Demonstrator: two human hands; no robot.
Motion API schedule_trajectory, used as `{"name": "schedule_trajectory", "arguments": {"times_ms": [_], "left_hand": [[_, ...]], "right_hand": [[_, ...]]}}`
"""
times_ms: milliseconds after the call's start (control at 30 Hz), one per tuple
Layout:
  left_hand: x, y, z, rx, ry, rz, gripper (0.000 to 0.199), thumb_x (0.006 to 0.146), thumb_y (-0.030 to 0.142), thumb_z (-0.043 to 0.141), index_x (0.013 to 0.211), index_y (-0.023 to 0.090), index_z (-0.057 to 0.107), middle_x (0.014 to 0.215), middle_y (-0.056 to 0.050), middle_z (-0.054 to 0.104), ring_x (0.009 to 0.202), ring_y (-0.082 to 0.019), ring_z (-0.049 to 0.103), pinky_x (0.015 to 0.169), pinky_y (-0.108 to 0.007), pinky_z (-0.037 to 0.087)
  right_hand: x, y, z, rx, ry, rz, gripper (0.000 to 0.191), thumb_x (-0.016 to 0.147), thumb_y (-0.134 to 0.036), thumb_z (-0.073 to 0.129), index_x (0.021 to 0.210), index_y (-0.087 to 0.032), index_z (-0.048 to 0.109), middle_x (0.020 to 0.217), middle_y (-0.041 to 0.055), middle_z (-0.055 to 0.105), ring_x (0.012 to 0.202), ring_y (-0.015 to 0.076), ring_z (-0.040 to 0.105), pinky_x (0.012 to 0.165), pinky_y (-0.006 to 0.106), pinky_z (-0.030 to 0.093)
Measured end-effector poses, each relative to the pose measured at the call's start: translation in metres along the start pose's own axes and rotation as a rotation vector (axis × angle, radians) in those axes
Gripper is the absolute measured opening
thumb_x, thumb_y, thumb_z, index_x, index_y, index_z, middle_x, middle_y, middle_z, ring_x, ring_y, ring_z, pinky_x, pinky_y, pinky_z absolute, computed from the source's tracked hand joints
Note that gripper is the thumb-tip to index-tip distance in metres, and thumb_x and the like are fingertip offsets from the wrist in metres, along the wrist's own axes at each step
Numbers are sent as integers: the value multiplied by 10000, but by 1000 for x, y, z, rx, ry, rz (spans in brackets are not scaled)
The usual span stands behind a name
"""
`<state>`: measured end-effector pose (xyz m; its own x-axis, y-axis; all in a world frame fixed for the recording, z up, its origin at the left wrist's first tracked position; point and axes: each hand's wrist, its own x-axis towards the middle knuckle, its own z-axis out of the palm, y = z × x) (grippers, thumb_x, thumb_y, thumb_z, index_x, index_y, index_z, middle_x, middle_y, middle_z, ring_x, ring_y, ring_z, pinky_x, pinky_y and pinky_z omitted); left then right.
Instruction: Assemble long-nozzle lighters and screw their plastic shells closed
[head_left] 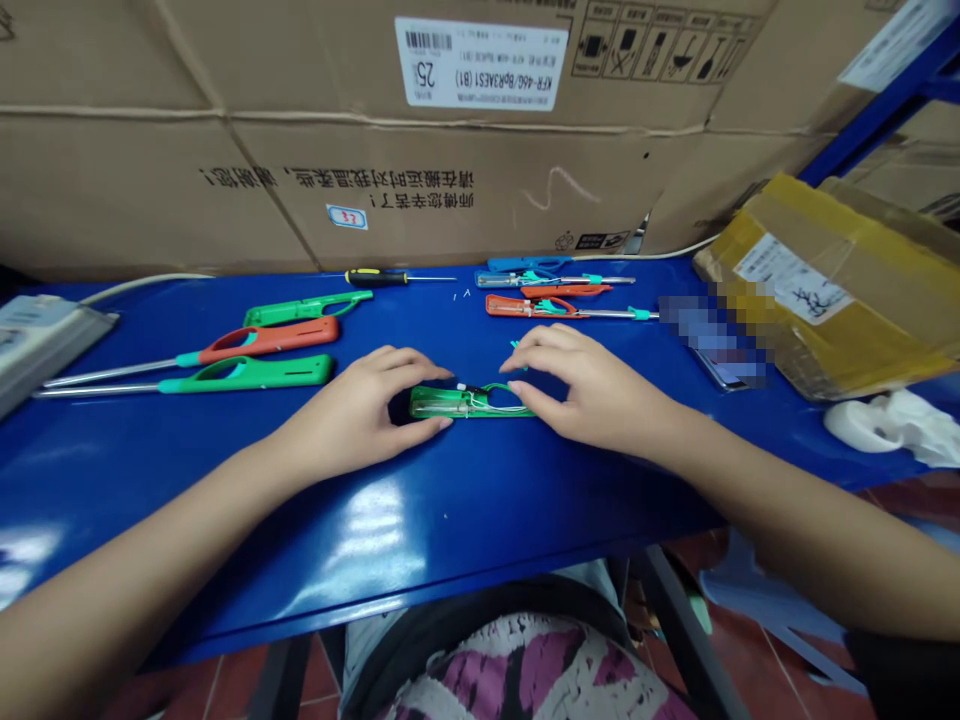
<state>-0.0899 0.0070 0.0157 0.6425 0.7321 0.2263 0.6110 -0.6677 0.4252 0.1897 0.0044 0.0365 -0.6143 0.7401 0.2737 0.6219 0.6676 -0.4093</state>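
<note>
A green half-casing of a long-reach gas lighter (439,402) lies flat in front of me, its clear tank, a small black part and thin white wires exposed. My left hand (375,405) curves around its left end, with thumb below and fingers above, apart. At the right end, my right hand (570,385) covers part of the casing. Its thumb reaches over the casing's loop and wires, and its index finger is held apart above. A small turquoise piece (515,345) shows beside the right fingertips, partly hidden.
An orange lighter (277,338), a green lighter (247,373) and a green casing half (307,308) lie left. A screwdriver (382,278), opened blue lighter (525,278) and opened orange lighter (525,306) lie behind. A taped carton (847,300), phone (716,350) and power strip (37,335) flank them.
</note>
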Motion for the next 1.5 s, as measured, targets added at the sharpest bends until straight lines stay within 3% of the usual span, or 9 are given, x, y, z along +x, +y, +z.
{"name": "schedule_trajectory", "arguments": {"times_ms": [133, 400, 700, 933, 1233, 1500], "left_hand": [[-1, 3, 7, -51, 27, 17, 329, 912, 374, 678, 1193, 204, 695, 1112, -80, 694, 1022, -233, 632, 935, -395, 509], [-7, 2, 18, -196, 65, -63, 231, 896, 308, 721, 1111, 224, 729, 1048, -45, 689, 969, -202, 617, 921, -387, 469], [-10, 6, 19, -224, 81, -66, 213, 902, 254, 713, 1114, 237, 721, 1038, -30, 671, 960, -195, 605, 886, -376, 449], [-10, 7, 19, -256, 104, -45, 184, 908, 229, 708, 1092, 227, 717, 1036, -28, 676, 960, -184, 609, 879, -352, 457], [-13, 7, 19, -180, 90, -3, 178, 916, 241, 701, 1084, 259, 758, 1064, -25, 701, 956, -186, 620, 882, -372, 453], [-11, 6, 18, -161, 84, 33, 201, 929, 244, 692, 1113, 244, 772, 1065, -47, 711, 929, -192, 612, 843, -369, 480]], "right_hand": [[24, -7, 16, 27, -94, -5, 176, 941, -207, 614, 1071, -167, 725, 1045, 97, 695, 1030, 244, 635, 946, 418, 507], [26, -1, 41, 196, -8, -55, 105, 932, -183, 662, 965, -168, 760, 938, 57, 712, 907, 177, 645, 856, 334, 501], [19, -2, 35, 243, -59, -39, 67, 927, -122, 642, 959, -168, 679, 955, 38, 695, 922, 160, 619, 863, 318, 475], [14, -1, 30, 126, -153, -78, 207, 991, -158, 543, 1159, -188, 660, 1069, 48, 702, 1003, 189, 600, 904, 362, 441], [11, 1, 20, -1, -185, -81, 194, 1021, -226, 513, 1111, -209, 684, 1069, 37, 708, 999, 196, 605, 889, 386, 415], [12, -1, 16, 58, -138, -60, 147, 980, -199, 587, 1063, -207, 708, 1005, 23, 719, 943, 181, 624, 862, 372, 438]]}}
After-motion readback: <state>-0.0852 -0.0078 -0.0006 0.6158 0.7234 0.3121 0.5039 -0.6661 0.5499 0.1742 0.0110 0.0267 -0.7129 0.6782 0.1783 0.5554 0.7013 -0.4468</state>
